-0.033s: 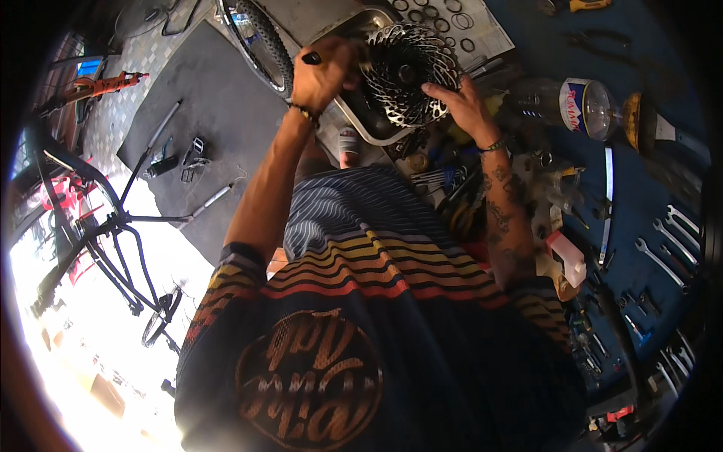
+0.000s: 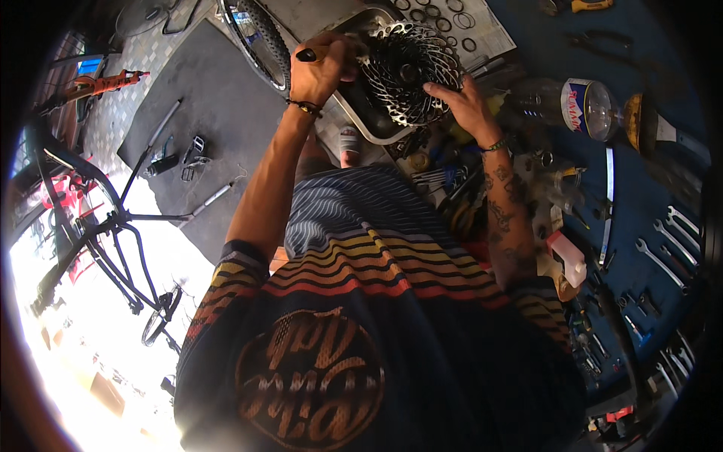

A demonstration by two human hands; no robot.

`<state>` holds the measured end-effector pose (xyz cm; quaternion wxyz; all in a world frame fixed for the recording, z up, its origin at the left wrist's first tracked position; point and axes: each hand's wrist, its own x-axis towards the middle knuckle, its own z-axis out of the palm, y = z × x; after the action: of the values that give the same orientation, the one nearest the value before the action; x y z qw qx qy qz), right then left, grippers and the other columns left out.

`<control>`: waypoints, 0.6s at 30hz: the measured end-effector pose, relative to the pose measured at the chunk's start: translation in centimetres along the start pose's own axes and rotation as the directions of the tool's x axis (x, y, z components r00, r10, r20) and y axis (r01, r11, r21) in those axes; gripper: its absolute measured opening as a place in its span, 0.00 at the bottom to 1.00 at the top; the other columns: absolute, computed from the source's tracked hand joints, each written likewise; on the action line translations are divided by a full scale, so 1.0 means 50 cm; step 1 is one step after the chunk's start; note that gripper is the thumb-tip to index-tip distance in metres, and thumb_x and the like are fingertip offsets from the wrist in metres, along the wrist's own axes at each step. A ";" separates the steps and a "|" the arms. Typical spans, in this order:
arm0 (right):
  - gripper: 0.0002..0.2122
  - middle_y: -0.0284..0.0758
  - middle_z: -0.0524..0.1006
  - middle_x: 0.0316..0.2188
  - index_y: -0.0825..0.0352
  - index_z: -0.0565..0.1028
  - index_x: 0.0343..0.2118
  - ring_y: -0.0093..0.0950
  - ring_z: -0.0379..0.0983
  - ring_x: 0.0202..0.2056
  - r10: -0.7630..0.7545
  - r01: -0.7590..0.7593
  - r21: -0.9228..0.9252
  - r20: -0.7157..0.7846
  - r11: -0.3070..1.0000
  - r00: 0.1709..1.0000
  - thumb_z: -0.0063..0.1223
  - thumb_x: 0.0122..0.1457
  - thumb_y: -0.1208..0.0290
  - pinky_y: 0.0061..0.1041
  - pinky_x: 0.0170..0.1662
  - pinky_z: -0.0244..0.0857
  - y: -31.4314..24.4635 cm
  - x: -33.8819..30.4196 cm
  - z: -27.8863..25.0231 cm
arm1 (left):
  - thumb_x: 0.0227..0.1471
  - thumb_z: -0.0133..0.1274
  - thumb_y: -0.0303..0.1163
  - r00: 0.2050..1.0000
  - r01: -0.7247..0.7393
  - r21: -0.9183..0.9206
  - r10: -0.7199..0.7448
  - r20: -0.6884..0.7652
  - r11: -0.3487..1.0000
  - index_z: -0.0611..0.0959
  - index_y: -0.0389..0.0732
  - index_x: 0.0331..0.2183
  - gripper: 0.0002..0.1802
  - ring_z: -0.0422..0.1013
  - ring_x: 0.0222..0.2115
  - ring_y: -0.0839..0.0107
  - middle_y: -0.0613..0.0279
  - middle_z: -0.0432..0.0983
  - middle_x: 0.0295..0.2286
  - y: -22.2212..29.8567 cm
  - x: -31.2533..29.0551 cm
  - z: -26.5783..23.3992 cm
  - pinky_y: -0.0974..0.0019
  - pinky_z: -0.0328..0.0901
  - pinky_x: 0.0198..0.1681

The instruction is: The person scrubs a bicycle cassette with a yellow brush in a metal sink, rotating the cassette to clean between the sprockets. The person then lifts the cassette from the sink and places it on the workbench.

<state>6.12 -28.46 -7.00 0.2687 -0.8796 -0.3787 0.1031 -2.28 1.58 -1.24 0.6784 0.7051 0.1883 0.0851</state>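
Note:
A bicycle cassette (image 2: 403, 71), silver on its larger sprockets and dark in the middle, is tilted over a metal tray (image 2: 379, 139). My right hand (image 2: 468, 109) grips its right side, thumb on the front face and the other fingers mostly hidden behind. My left hand (image 2: 318, 74) is closed around what looks like a brush (image 2: 321, 53) with a tan handle and dark end. Its working end meets the cassette's left edge, where blur and my fingers hide the detail.
Several dark rings (image 2: 433, 11) lie on a sheet beyond the tray. To the right, a clear plastic bottle (image 2: 595, 109) and wrenches (image 2: 660, 262) lie on the blue bench. A bicycle wheel (image 2: 260, 41) stands left of the tray; a bicycle frame (image 2: 113, 218) is at far left.
My left hand has shifted slightly up and left, and more of the tan handle shows. The cassette and my right hand have moved very slightly right.

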 end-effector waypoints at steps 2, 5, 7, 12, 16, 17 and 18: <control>0.13 0.44 0.79 0.50 0.52 0.86 0.54 0.44 0.76 0.49 -0.026 0.028 0.035 -0.077 0.999 0.997 0.61 0.68 0.65 0.38 0.56 0.71 0.000 -0.002 0.012 | 0.66 0.51 0.34 0.990 0.020 -0.117 -0.003 0.141 0.993 0.87 0.31 0.40 0.16 0.83 0.25 0.69 0.54 0.86 0.29 -0.001 -0.025 0.006 0.66 0.78 0.29; 0.14 0.37 0.78 0.57 0.55 0.84 0.54 0.45 0.76 0.52 -0.054 0.050 -0.065 -0.052 0.997 0.997 0.59 0.67 0.69 0.39 0.58 0.69 0.008 -0.005 0.027 | 0.65 0.51 0.34 0.920 0.217 0.066 -0.227 0.320 0.974 0.87 0.32 0.39 0.16 0.83 0.24 0.70 0.54 0.85 0.26 -0.016 -0.074 0.027 0.64 0.78 0.29; 0.20 0.29 0.76 0.63 0.52 0.82 0.59 0.45 0.75 0.55 -0.038 0.053 0.162 -0.092 0.985 0.995 0.54 0.66 0.77 0.39 0.62 0.68 0.016 -0.006 0.024 | 0.66 0.49 0.36 0.971 0.217 -0.059 -0.210 0.111 0.974 0.87 0.30 0.37 0.19 0.83 0.23 0.70 0.54 0.86 0.26 -0.025 -0.076 0.035 0.65 0.78 0.29; 0.26 0.30 0.79 0.62 0.49 0.82 0.60 0.45 0.73 0.57 0.092 -0.094 0.171 0.021 0.981 0.996 0.51 0.63 0.83 0.38 0.64 0.68 0.009 0.003 0.003 | 0.66 0.45 0.31 0.853 0.475 -0.226 -0.382 0.355 0.850 0.85 0.29 0.39 0.17 0.84 0.25 0.65 0.52 0.85 0.27 -0.032 -0.060 0.049 0.64 0.79 0.28; 0.14 0.38 0.83 0.53 0.60 0.84 0.53 0.42 0.78 0.52 -0.118 0.116 -0.025 -0.078 0.993 0.990 0.62 0.64 0.71 0.38 0.58 0.71 -0.025 0.008 -0.005 | 0.65 0.47 0.33 0.991 0.134 -0.230 -0.133 0.023 0.964 0.86 0.29 0.39 0.18 0.83 0.25 0.68 0.54 0.85 0.29 -0.036 -0.069 0.050 0.68 0.79 0.29; 0.13 0.39 0.83 0.52 0.63 0.84 0.51 0.42 0.79 0.52 -0.062 0.067 0.039 -0.107 0.997 0.992 0.63 0.65 0.69 0.38 0.57 0.71 -0.031 0.009 -0.007 | 0.65 0.48 0.33 0.975 0.213 -0.200 -0.196 0.104 0.956 0.86 0.30 0.39 0.17 0.83 0.25 0.68 0.55 0.85 0.29 -0.038 -0.069 0.050 0.68 0.79 0.30; 0.13 0.41 0.83 0.50 0.65 0.84 0.50 0.41 0.79 0.51 0.067 -0.040 0.230 -0.110 0.972 0.992 0.65 0.65 0.66 0.38 0.56 0.72 -0.035 0.011 -0.008 | 0.64 0.48 0.33 0.968 0.214 -0.198 -0.180 0.174 0.957 0.87 0.31 0.39 0.17 0.83 0.25 0.69 0.56 0.85 0.29 -0.041 -0.072 0.051 0.68 0.78 0.30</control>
<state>5.58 -27.20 -5.69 0.3867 -0.8574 -0.3242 0.1012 -4.91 -2.14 -2.97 0.7682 0.6097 0.1945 -0.0180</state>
